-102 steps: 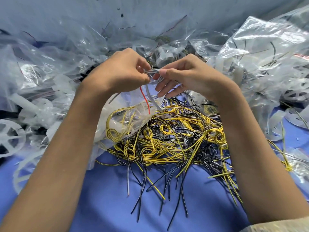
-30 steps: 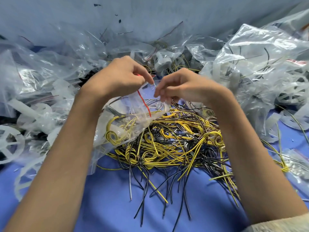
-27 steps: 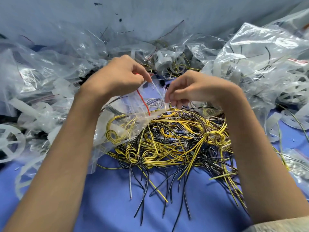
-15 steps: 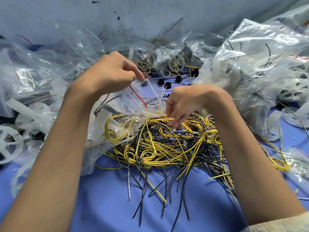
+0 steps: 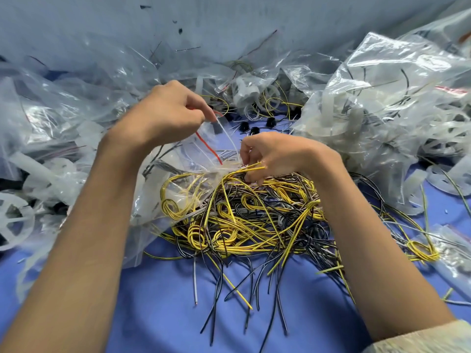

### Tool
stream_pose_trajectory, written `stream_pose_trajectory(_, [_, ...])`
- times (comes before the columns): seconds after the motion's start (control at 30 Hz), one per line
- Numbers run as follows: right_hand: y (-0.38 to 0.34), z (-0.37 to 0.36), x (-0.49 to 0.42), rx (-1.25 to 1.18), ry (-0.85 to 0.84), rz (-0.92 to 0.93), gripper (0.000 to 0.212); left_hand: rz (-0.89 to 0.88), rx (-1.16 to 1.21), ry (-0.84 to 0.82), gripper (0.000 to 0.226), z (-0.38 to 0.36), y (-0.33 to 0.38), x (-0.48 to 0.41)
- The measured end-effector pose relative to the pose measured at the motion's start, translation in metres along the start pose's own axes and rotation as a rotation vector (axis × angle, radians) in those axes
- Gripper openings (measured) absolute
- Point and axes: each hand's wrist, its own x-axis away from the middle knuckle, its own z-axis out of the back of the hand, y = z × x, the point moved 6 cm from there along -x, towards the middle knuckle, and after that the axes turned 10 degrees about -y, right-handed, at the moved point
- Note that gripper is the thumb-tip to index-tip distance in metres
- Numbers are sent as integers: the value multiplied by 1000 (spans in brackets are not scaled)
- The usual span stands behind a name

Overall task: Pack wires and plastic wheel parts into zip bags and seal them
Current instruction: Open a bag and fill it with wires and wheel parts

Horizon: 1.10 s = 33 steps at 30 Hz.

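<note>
Your left grip [image 5: 165, 115] is pinching the zip bag [image 5: 149, 192] by its mouth; just beside it, your right grip [image 5: 277, 154] is grasping yellow wires [image 5: 251, 169].

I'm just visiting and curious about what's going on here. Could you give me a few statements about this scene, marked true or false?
1. The left hand holds a clear bag. True.
2. The right hand pinches yellow wires. True.
3. The table under the pile is red. False: it is blue.
4. Every wire in the pile is yellow. False: black and grey ones are mixed in.
5. A white wheel lies at the far left. True.
</note>
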Motion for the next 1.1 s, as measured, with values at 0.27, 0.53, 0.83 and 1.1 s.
stream_pose_trajectory(0.27, [6, 33, 23, 56, 227, 19, 15, -5, -26, -13, 36, 0, 2, 1])
stream_pose_trajectory(0.53, [9, 52, 38, -100, 353, 77, 18, -14, -20, -20, 28, -8, 12, 1])
stream_pose_trajectory(0.83, [-2, 50, 40, -362, 323, 218, 13, -73, -128, -81, 31, -32, 29, -4])
stream_pose_trajectory(1.1, [-10, 48, 37, -447, 343, 262, 15, -71, 214, -148, 28, -24, 36, 5])
